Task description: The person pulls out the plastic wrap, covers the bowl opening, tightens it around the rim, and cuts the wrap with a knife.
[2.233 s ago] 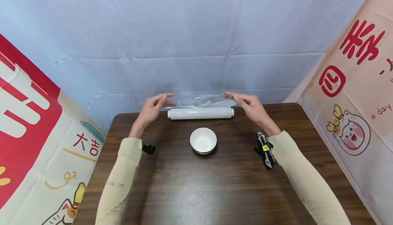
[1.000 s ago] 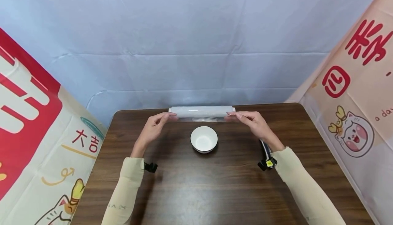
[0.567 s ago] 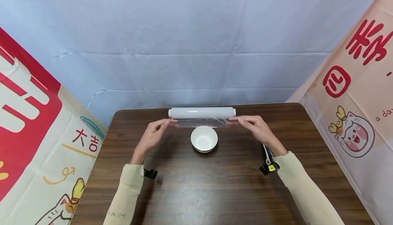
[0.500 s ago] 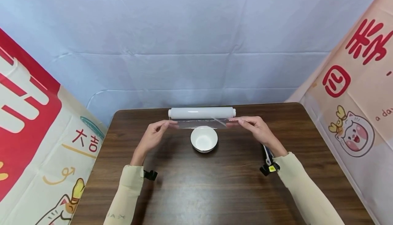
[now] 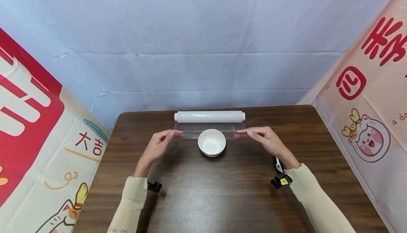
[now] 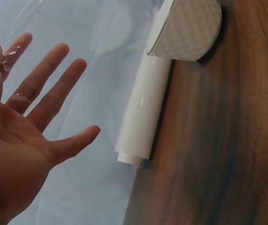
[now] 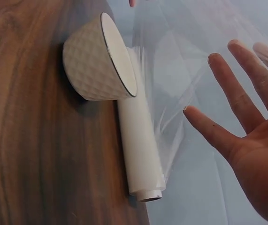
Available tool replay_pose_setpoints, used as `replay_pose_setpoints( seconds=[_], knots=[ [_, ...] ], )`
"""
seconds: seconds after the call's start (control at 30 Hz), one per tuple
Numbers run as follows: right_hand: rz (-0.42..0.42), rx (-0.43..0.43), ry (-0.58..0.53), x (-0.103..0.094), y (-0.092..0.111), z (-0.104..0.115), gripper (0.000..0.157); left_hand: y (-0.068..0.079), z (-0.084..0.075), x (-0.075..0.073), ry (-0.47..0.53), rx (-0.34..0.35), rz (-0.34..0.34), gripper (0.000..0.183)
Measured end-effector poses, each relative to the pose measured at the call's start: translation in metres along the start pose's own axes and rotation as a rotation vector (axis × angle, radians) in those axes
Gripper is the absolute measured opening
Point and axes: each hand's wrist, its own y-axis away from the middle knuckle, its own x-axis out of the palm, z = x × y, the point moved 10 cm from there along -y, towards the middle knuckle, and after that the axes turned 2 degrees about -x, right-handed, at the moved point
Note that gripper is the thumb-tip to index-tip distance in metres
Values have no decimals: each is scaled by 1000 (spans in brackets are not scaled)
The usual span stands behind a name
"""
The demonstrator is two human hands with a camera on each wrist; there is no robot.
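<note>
White roll (image 5: 210,116) lies crosswise along table's far edge (image 5: 270,107).

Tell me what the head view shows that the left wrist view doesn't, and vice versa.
Only the head view shows the right hand, the partly hidden black and white tool near its wrist, and the printed banners. Only the left wrist view shows the diamond pattern on the outside of the bowl. Both show the left hand pinching clear film, the bowl, the white roll and the wooden table.
</note>
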Motion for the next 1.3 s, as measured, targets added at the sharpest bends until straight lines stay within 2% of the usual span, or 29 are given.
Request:
replay_pose_setpoints(
  seconds=[0.27,0.43,0.7,1.3],
  knots=[
    [22,35,37,9,9,-9,32,12,11,3,24,2,20,29],
    [35,71,2,15,14,-18,30,20,19,8,42,2,39,29],
    [47,99,-32,22,23,-30,31,31,31,18,66,-34,59,28],
    [54,109,-40,33,42,-53,31,42,43,36,75,34,162,31]
  ],
)
